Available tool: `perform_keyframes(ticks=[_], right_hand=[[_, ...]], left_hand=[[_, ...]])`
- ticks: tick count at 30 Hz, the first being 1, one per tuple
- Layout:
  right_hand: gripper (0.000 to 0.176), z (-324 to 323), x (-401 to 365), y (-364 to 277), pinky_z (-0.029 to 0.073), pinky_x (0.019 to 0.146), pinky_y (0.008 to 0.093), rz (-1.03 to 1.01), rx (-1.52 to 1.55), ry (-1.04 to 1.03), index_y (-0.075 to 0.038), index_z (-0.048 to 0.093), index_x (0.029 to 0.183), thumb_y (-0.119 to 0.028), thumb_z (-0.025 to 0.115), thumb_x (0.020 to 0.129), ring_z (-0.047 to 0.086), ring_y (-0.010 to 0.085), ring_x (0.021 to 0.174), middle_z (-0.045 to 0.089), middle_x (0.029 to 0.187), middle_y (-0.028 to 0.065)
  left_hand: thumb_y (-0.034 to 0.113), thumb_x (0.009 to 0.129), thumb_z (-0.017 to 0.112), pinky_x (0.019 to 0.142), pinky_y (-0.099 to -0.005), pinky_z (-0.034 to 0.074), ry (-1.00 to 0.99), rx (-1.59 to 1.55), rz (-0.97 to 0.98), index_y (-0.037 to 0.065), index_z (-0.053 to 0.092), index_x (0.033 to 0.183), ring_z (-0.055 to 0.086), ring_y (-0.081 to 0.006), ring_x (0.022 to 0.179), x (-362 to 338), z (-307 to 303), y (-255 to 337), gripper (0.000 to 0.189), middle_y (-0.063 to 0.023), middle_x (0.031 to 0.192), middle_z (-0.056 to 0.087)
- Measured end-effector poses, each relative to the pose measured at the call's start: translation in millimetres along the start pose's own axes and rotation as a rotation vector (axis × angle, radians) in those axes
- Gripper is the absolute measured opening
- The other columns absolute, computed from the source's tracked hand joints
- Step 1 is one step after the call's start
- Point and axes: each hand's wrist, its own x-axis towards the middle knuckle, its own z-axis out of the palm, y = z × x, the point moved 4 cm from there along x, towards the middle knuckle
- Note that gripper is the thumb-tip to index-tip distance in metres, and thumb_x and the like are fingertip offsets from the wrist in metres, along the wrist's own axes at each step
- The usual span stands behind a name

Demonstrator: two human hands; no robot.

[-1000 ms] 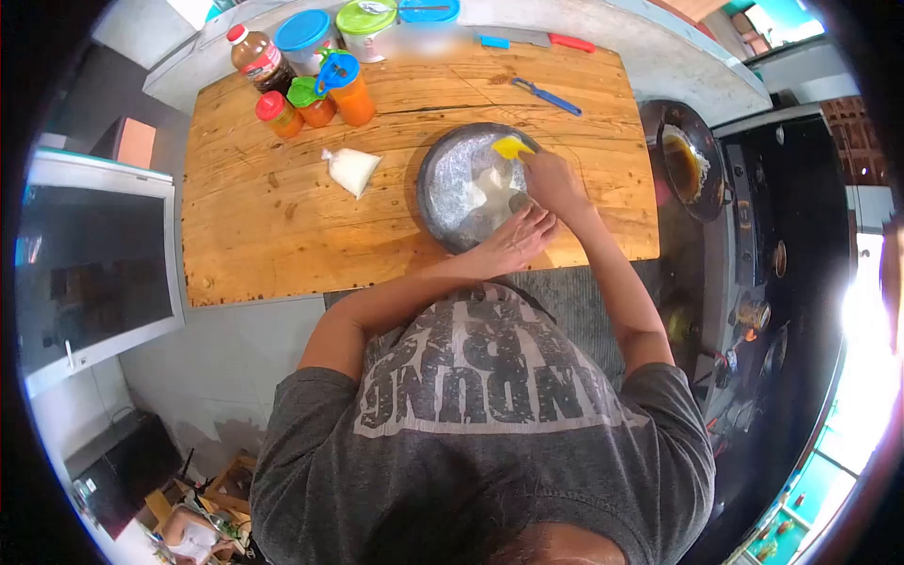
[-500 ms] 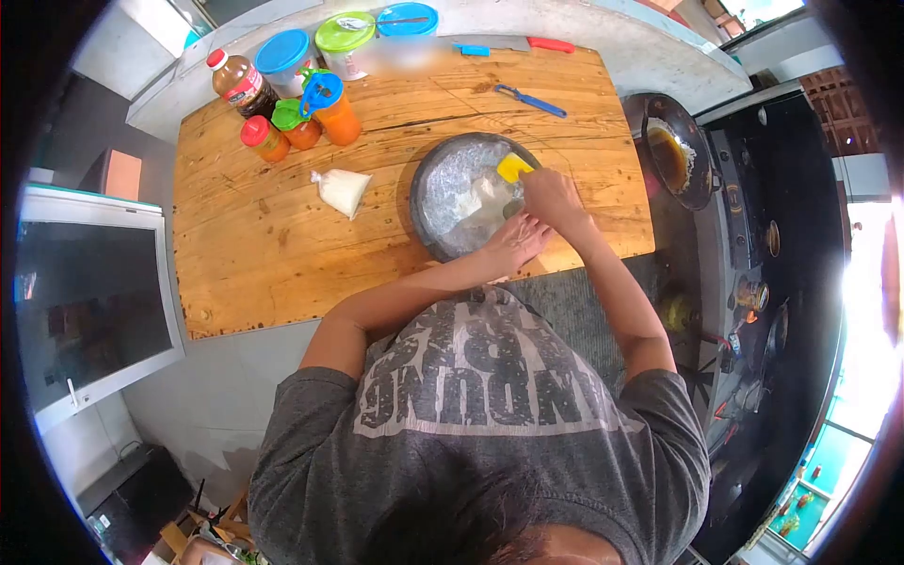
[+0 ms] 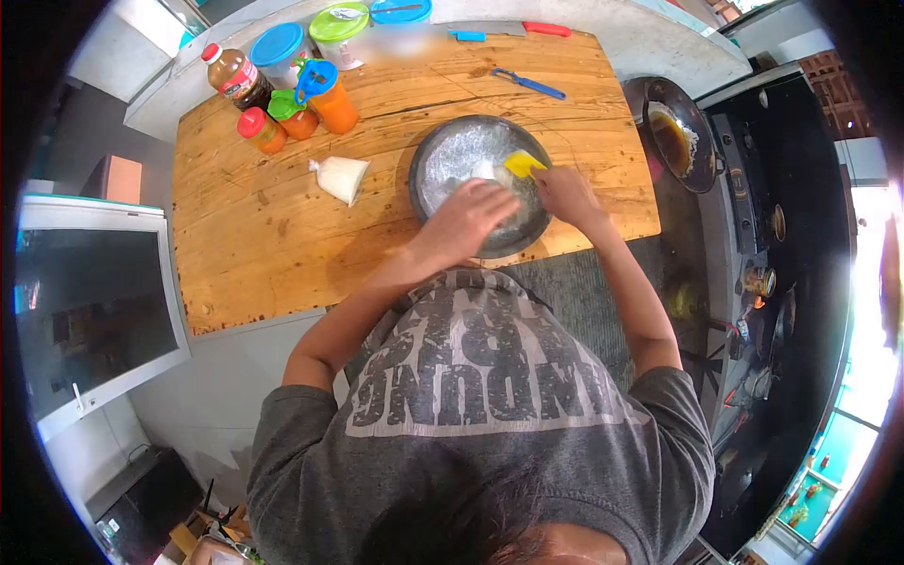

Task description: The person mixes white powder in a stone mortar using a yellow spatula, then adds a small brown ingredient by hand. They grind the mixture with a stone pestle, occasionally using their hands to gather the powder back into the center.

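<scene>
A round dark stone mortar (image 3: 443, 155) sits near the front edge of the wooden table, with pale, wet-looking matter inside. My right hand (image 3: 569, 196) is at its right rim, closed on a yellow scraper (image 3: 524, 163) whose blade lies over the bowl. Over the bowl's lower left part is my left hand (image 3: 474, 218); its fingers are blurred and reach over the inside, so whether they hold anything cannot be made out. Left of the mortar lies a small tied bag of white powder (image 3: 341, 179).
Jars with orange contents (image 3: 331, 105), a dark sauce bottle (image 3: 237, 79) and lidded tubs (image 3: 280, 49) stand at the back left. A blue peeler (image 3: 529, 84) and a red-handled knife (image 3: 546, 29) lie at the back right. A wok (image 3: 676, 137) is beyond the table's right edge.
My left hand has moved left and up over the bowl, apart from my right hand. The right hand and yellow scraper have shifted slightly right.
</scene>
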Motion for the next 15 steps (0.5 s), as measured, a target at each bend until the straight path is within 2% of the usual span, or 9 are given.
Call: perform_keyframes(ticks=[2, 4, 5, 6, 11, 14, 15], right_hand=[[0.024, -5.0, -15.2, 4.8, 0.05, 0.068, 0.0459, 0.023, 0.102, -0.027, -0.007, 0.067, 0.105, -0.014, 0.055, 0.085, 0.063, 0.0381, 0.077, 0.065, 0.084, 0.0213], [0.027, -28.5, -27.3, 0.6, 0.05, 0.072, 0.0454, 0.102, 0.217, -0.047, -0.008, 0.067, 0.108, -0.016, 0.056, 0.085, 0.063, 0.0374, 0.079, 0.066, 0.086, 0.0211], [0.026, -35.3, -32.9, 1.4, 0.049, 0.072, 0.0454, 0.078, 0.193, -0.082, -0.008, 0.067, 0.107, -0.016, 0.057, 0.084, 0.063, 0.037, 0.08, 0.066, 0.087, 0.0204], [0.026, -42.1, -39.9, 5.7, 0.049, 0.073, 0.0454, 0.054, 0.17, -0.114, -0.008, 0.067, 0.107, -0.016, 0.057, 0.084, 0.063, 0.0365, 0.081, 0.066, 0.087, 0.0198], [0.024, -39.4, -61.3, 23.8, 0.049, 0.074, 0.0447, -0.028, 0.066, -0.288, -0.01, 0.07, 0.102, -0.015, 0.057, 0.082, 0.063, 0.0358, 0.081, 0.067, 0.086, 0.0179], [0.024, -7.6, -51.5, 24.4, 0.049, 0.074, 0.0444, -0.084, 0.118, -0.122, -0.012, 0.07, 0.102, -0.013, 0.057, 0.083, 0.063, 0.0352, 0.081, 0.066, 0.087, 0.0176], [0.024, -6.1, -47.4, 19.2, 0.049, 0.074, 0.0441, -0.047, 0.127, -0.091, -0.013, 0.07, 0.102, -0.013, 0.057, 0.083, 0.063, 0.0345, 0.081, 0.066, 0.087, 0.017]], left_hand=[[0.008, 0.08, 0.068, 0.099, -0.0432, 0.041, 0.044, -0.076, -0.174, 0.009, 0.056, 0.117, 0.058, -0.0245, 0.11, -3.0, -22.1, -5.5, 0.039, -0.0102, 0.114, 0.062], [0.011, 0.079, 0.069, 0.098, -0.0434, 0.041, 0.112, -0.129, -0.28, 0.009, 0.056, 0.117, 0.058, -0.025, 0.108, -11.8, -25.1, -21.3, 0.041, -0.0099, 0.114, 0.063], [0.012, 0.078, 0.07, 0.098, -0.0436, 0.041, 0.142, -0.156, -0.335, 0.009, 0.056, 0.117, 0.059, -0.0252, 0.108, -15.7, -25.3, -27.4, 0.042, -0.0098, 0.114, 0.063], [0.013, 0.078, 0.071, 0.096, -0.0424, 0.041, 0.216, -0.147, -0.337, 0.009, 0.057, 0.116, 0.059, -0.0277, 0.105, -14.8, -33.2, -25.9, 0.041, -0.0105, 0.112, 0.064], [0.011, 0.078, 0.071, 0.091, -0.0408, 0.042, 0.277, -0.204, -0.42, 0.007, 0.058, 0.116, 0.058, -0.0323, 0.1, -21.1, -38.6, -39.6, 0.041, -0.0124, 0.109, 0.063], [0.013, 0.078, 0.071, 0.086, -0.0397, 0.044, 0.279, -0.21, -0.415, 0.008, 0.058, 0.117, 0.057, -0.0318, 0.1, -22.4, -37.8, -45.0, 0.042, -0.0125, 0.107, 0.063], [0.013, 0.078, 0.071, 0.086, -0.0395, 0.044, 0.283, -0.187, -0.394, 0.008, 0.058, 0.117, 0.057, -0.0317, 0.1, -21.9, -37.4, -45.9, 0.041, -0.0125, 0.107, 0.063]])
